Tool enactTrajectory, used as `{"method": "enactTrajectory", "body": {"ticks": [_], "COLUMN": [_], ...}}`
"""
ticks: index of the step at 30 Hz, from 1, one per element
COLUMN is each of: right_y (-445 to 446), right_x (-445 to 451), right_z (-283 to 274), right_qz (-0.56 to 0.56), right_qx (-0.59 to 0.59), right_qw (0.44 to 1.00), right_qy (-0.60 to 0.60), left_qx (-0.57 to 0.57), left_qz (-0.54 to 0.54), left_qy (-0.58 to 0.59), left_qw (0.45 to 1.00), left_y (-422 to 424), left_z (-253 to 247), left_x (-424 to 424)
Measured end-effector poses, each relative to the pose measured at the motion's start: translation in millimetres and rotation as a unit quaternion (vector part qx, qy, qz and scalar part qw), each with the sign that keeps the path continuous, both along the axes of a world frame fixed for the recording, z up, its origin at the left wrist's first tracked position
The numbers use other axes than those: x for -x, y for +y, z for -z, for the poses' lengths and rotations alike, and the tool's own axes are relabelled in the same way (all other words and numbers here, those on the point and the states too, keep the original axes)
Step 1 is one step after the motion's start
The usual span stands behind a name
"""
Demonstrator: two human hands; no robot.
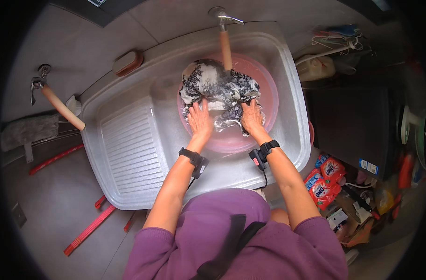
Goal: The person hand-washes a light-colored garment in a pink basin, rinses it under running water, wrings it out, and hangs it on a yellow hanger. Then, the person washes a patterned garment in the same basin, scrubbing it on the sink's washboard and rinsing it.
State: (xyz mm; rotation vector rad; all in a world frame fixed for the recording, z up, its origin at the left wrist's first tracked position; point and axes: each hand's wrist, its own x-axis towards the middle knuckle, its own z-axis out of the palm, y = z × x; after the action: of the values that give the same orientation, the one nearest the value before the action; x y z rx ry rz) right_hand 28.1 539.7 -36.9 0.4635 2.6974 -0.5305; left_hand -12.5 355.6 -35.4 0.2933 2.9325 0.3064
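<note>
A wet white cloth with a black floral pattern (206, 82) lies bunched in a round pink plastic basin (271, 101). The basin stands in the deep part of a grey laundry sink (296, 140) and holds water. At the cloth's near left edge, my left hand (200, 120) grips a fold, its fingertips partly hidden by fabric. My right hand (252, 117) holds the bunched right side, fingers curled into it. From the tap (222, 17) a tan hose (225, 50) hangs down over the cloth, and water appears to run from its end.
Left of the basin is the sink's ribbed washboard (132, 147). A scrubbing brush (128, 63) rests on the back rim. A second tap with a hose (63, 106) sticks out at the left. Red detergent bags (323, 185) and a black box (349, 126) stand at the right.
</note>
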Motion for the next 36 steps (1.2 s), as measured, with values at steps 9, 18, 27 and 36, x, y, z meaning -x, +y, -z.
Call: {"method": "enactTrajectory", "body": {"ticks": [9,18,27,36], "right_y": [9.6,43.0,-39.4,-16.0], "right_x": [4.3,-14.8,-27.8,-55.8], "right_z": [11.4,-31.3,-26.8,-28.2], "right_qz": [-0.044,0.123,0.015,-0.113], "right_qx": [-0.053,0.182,0.119,0.068], "right_qw": [0.996,0.942,0.979,0.979], "right_qy": [-0.061,0.255,0.163,0.156], "left_qx": [-0.047,-0.256,-0.137,0.022], "left_qz": [0.022,0.066,0.127,0.170], "left_qy": [-0.099,0.032,-0.080,-0.220], "left_qw": [0.994,0.964,0.979,0.960], "left_y": [-4.0,-6.1,51.4,28.5], "left_z": [21.6,-31.5,21.6,30.6], "left_x": [5.4,15.4,29.3,35.0]}}
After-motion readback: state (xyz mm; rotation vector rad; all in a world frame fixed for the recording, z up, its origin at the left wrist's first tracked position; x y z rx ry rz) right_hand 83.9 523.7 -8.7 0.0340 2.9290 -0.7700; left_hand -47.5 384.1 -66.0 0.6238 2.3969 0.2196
